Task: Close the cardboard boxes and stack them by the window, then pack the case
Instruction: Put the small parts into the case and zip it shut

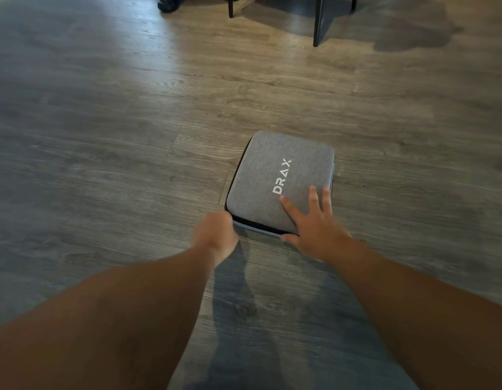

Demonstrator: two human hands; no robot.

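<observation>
A grey fabric case (275,170) with white "DRAX" lettering lies flat on the wooden floor, its lid down. My right hand (314,223) presses flat on the lid's near right corner, fingers spread and thumb hooked under the near edge. My left hand (216,233) is curled at the case's near left corner, where the dark zipper seam runs; what its fingers pinch is hidden behind the knuckles. No cardboard boxes are in view.
Black furniture legs (318,21) stand at the far right, another leg (230,7) at the far middle. A dark shoe (169,2) shows at the top edge. Grey wood floor (103,136) spreads out to the left of the case.
</observation>
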